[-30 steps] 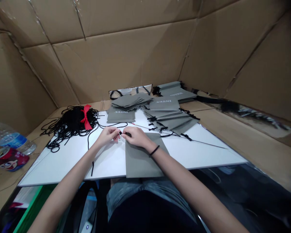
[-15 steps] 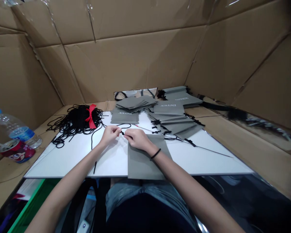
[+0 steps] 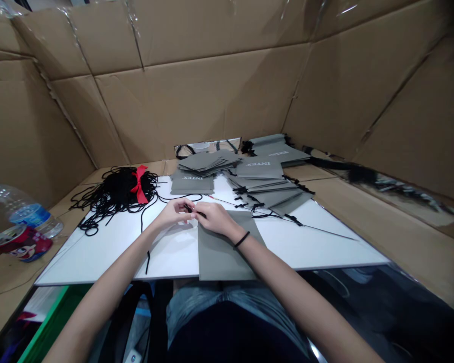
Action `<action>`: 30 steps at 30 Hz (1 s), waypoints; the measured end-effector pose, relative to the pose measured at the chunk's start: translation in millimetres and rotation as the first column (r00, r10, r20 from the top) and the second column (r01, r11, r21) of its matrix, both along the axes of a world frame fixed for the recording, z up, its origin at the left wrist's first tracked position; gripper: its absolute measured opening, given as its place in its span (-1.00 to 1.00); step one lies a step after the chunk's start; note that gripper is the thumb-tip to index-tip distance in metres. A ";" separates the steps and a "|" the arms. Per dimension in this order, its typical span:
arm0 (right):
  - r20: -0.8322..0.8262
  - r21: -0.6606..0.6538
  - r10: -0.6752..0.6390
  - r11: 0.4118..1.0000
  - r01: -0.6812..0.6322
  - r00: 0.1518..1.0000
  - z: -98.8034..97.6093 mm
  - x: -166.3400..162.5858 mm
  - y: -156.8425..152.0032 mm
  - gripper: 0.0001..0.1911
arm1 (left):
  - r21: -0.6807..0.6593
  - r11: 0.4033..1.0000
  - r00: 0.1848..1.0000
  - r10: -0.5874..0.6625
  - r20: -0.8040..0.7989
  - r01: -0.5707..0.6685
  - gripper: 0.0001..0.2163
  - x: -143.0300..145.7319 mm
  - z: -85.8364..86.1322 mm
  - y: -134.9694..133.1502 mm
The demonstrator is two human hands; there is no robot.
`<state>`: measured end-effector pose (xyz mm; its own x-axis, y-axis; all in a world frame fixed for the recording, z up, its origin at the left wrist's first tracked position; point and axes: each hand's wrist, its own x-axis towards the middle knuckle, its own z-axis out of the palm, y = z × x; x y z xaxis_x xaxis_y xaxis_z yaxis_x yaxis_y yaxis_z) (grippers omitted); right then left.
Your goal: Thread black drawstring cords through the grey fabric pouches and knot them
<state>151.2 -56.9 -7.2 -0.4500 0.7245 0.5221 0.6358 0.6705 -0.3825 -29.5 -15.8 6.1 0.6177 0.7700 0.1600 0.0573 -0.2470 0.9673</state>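
Left hand (image 3: 175, 212) closer to right hand (image 3: 214, 217), both with fingertip-tight grip on mostly hidden black cord (image 3: 188, 207)

INTEX on several grey pouches (image 3: 260, 171)

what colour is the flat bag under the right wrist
The flat bag is grey, plain where it shows; best seen in the head view.

We see cool light, brightest on the white worktop (image 3: 306, 242), a diagonal shadow across the cardboard wall (image 3: 196, 101), and glare on clear tape (image 3: 347, 10). Detail between the fingers (image 3: 209, 208) looks soft to us; wide-angle distortion stretches the dark, blurred right edge.
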 end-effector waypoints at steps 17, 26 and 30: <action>-0.012 0.003 0.026 1.000 -0.026 1.000 -2.3 -0.7 5.0 -0.82 | 0.012 0.997 0.997 0.072 0.028 -0.073 -0.69 -3.8 4.4 1.9; -0.026 -0.045 -0.032 0.999 0.031 0.999 2.7 -2.0 1.4 -0.81 | 0.016 1.000 0.998 -0.019 0.060 0.018 -0.65 -5.2 -5.0 6.1; -0.123 -0.051 -0.126 0.991 0.120 0.984 18.3 -3.1 3.8 -0.79 | -0.082 0.996 0.993 0.024 0.114 -0.014 -0.52 -6.5 -7.2 8.7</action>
